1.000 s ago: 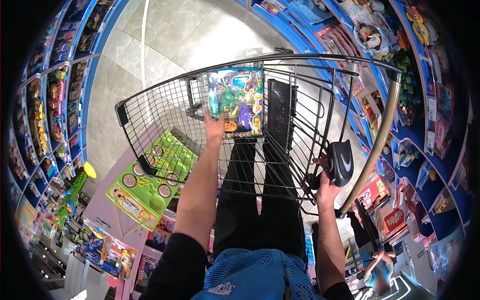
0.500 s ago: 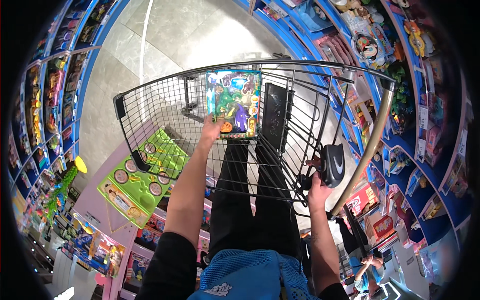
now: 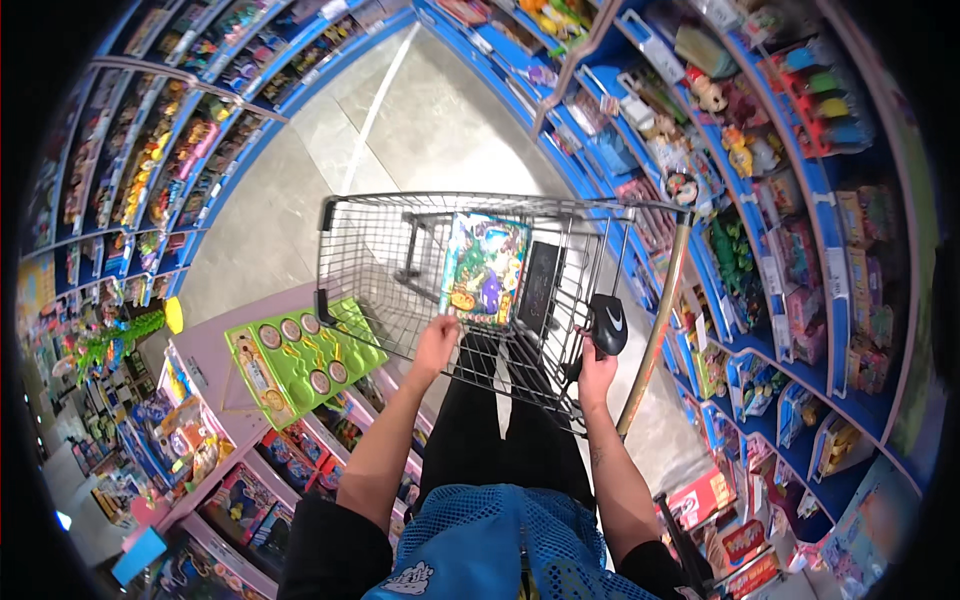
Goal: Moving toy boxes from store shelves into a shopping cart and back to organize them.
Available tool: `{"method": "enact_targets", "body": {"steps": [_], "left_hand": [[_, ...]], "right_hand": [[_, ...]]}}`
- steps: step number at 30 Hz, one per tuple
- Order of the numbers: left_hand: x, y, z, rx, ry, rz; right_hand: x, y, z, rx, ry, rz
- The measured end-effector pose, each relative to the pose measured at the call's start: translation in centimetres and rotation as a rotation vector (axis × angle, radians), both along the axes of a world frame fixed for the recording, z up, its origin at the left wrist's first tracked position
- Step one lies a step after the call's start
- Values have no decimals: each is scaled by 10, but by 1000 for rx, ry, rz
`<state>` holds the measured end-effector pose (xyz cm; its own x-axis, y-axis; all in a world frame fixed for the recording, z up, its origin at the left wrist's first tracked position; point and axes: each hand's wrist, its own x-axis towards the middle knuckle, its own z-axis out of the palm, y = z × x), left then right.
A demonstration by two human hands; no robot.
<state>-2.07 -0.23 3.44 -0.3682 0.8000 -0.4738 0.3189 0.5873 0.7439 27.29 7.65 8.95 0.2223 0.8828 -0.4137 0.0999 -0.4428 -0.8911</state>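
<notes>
A colourful boxed toy set (image 3: 487, 268) with green and purple animal-like figures on its front lies in the black wire shopping cart (image 3: 370, 235). My left hand (image 3: 437, 345) is at the box's near left corner, fingers curled closed. Whether they pinch the corner or anything else cannot be made out. In my right hand (image 3: 597, 375) is a black handheld scanner (image 3: 608, 325), held by its grip at the cart's right end, below the head. Beside the scanner runs the cart's push handle (image 3: 655, 325).
Blue shelves (image 3: 590, 165) full of toys curve along the right, and more shelves (image 3: 225, 150) line the left. A green toy tray (image 3: 300, 355) with round pieces sits on a pink display ledge (image 3: 215, 350) left of the cart. Grey tiled floor (image 3: 450, 120) stretches ahead.
The view has swung, so the cart sits lower and appears smaller. My left hand has drawn back from the box's front to its near corner. My right hand still holds the scanner.
</notes>
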Motion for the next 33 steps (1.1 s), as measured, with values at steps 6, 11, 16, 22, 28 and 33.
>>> {"method": "enact_targets", "body": {"steps": [6, 11, 16, 22, 28, 33], "left_hand": [[18, -55, 87, -38, -110, 53], [30, -121, 129, -4, -134, 176], [53, -166, 164, 103, -88, 382], [76, -213, 221, 123, -32, 555], [83, -277, 256, 137, 109, 880], [84, -324, 283, 193, 236, 1100]], "right_hand": [[41, 14, 1, 97, -131, 200], [24, 42, 80, 367, 17, 181], [-8, 70, 149, 302, 207, 419], [-72, 81, 169, 371, 466, 641], [-151, 29, 207, 293, 649, 933], [-196, -29, 224, 229, 607, 1274]]}}
